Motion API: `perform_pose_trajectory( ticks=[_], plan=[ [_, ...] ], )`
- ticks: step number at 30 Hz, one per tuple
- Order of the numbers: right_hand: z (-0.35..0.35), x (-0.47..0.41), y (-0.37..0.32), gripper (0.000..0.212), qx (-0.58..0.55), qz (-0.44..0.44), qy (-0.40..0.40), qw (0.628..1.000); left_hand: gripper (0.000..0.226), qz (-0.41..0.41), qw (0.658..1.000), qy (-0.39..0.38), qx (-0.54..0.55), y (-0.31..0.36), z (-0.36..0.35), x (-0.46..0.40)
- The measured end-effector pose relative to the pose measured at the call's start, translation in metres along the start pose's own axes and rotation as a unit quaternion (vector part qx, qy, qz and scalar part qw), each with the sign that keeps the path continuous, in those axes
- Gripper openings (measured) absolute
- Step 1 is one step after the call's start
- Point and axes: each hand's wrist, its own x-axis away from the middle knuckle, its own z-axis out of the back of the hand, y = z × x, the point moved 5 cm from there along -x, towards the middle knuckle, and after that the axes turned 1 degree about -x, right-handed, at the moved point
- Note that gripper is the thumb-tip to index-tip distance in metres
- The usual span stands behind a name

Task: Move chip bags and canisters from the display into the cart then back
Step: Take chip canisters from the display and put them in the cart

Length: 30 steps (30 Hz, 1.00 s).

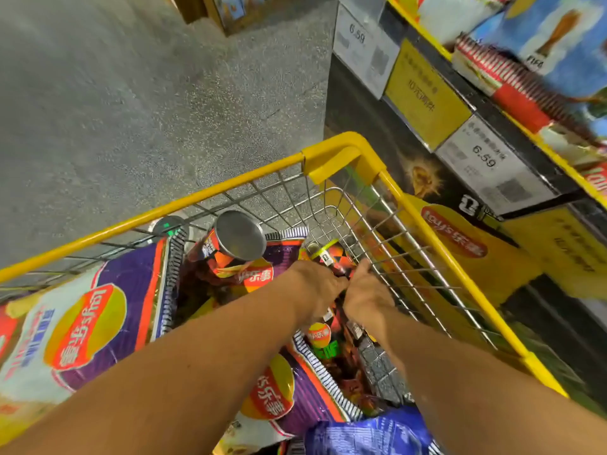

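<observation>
The cart (230, 188) has a yellow rim and a wire basket. In it lie purple chip bags (98, 316), one more purple bag (289, 385) near me, and a blue bag (368, 435) at the bottom edge. An orange canister (238, 236) leans with its silver end up. Both my hands reach into the right side of the basket and meet on a second orange-and-black canister (328, 256) with a yellow-green lid. My left hand (312, 287) curls round it from the left. My right hand (366, 293) holds it from the right, thumb up, fingers hidden. A third canister (323, 338) lies below my hands.
The chip display (466, 205) stands close against the cart's right side. Its yellow-edged shelf (558, 165) carries price tags (361, 44) and more chip bags (558, 44) at the upper right. Grey speckled floor (131, 93) stretches to the left and ahead.
</observation>
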Motion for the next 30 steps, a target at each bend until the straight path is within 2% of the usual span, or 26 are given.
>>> perform_pose_trajectory(
  ticks=[2, 5, 6, 8, 10, 13, 16, 18, 20, 23, 26, 30],
  plan=[
    [0.007, 0.003, 0.002, 0.063, -0.003, 0.018, 0.026, 0.999, 0.096, 0.003, 1.000, 0.000, 0.022, 0.003, 0.011, 0.012],
    [0.020, 0.018, 0.004, 0.047, -0.025, 0.035, 0.013, 0.999, 0.103, 0.005, 0.998, -0.012, 0.058, 0.012, 0.030, 0.034],
    [0.026, 0.026, 0.003, 0.050, -0.041, 0.034, 0.005, 0.999, 0.107, 0.008, 0.998, 0.000, 0.069, 0.014, 0.037, 0.042],
    [0.037, 0.039, 0.004, 0.069, -0.077, 0.043, 0.002, 0.996, 0.116, 0.004, 0.994, 0.040, 0.101, 0.015, 0.050, 0.063],
    [0.054, 0.059, 0.006, 0.076, -0.116, 0.055, 0.012, 0.992, 0.115, 0.001, 0.987, 0.083, 0.140, 0.015, 0.058, 0.083],
    [0.074, 0.092, 0.012, 0.052, -0.187, 0.078, 0.027, 0.979, 0.106, 0.004, 0.972, 0.147, 0.181, 0.022, 0.069, 0.113],
    [0.091, 0.129, 0.015, 0.052, -0.235, 0.106, 0.030, 0.966, 0.101, 0.019, 0.954, 0.212, 0.211, 0.025, 0.076, 0.145],
    [0.100, 0.154, 0.018, 0.058, -0.263, 0.123, 0.020, 0.957, 0.096, 0.034, 0.934, 0.261, 0.242, 0.025, 0.078, 0.172],
    [0.111, 0.178, 0.021, 0.054, -0.273, 0.140, 0.020, 0.952, 0.090, 0.055, 0.907, 0.308, 0.281, 0.024, 0.081, 0.199],
    [0.127, 0.212, 0.030, 0.056, -0.275, 0.171, 0.032, 0.946, 0.082, 0.076, 0.851, 0.381, 0.355, 0.028, 0.090, 0.238],
    [0.143, 0.245, 0.037, 0.060, -0.284, 0.182, 0.042, 0.940, 0.077, 0.061, 0.788, 0.434, 0.432, 0.037, 0.103, 0.262],
    [0.156, 0.279, 0.052, 0.066, -0.339, 0.190, 0.073, 0.919, 0.067, 0.030, 0.749, 0.471, 0.466, 0.063, 0.123, 0.283]
  ],
)
